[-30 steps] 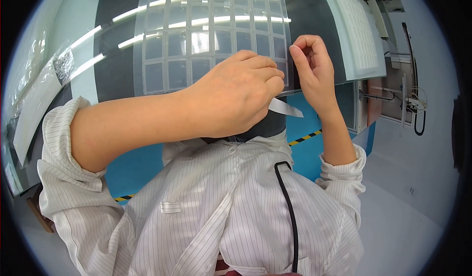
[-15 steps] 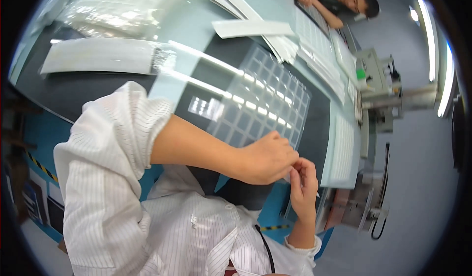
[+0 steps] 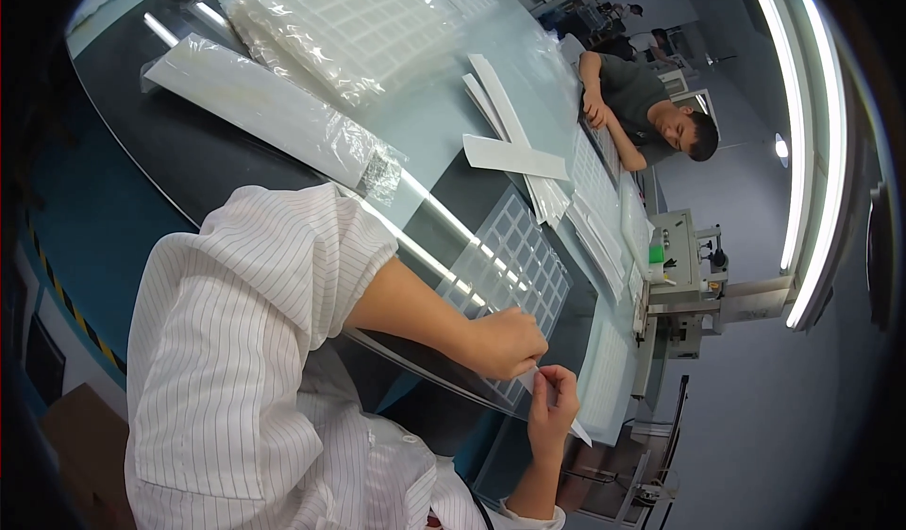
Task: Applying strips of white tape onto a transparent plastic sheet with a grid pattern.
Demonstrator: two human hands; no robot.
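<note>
My left hand [image 3: 508, 343] reaches in over the table's near edge, its fingers curled closed on one end of a narrow white strip [image 3: 582, 433]. Close beside it, my right hand [image 3: 551, 405] pinches the same strip between thumb and fingers. The strip's pointed end sticks out past the right hand, and part of its length is hidden by the fingers. Beneath and beyond my left hand lies a clear sheet with a grid of pale rectangles [image 3: 533, 264], flat on a dark mat [image 3: 573, 327].
White strips [image 3: 514, 157] lie crossed beyond the grid sheet. A plastic-wrapped white pack [image 3: 255, 105] and bagged grid sheets [image 3: 349, 25] are to the left. Another white grid sheet [image 3: 609, 365] lies at right. Across the table a person [image 3: 642, 105] leans on it, near a grey machine [image 3: 675, 256].
My view has turned and shifted, so the table's far side and more of the room show. Both hands stay together, and more of the white strip is visible between and beyond them.
</note>
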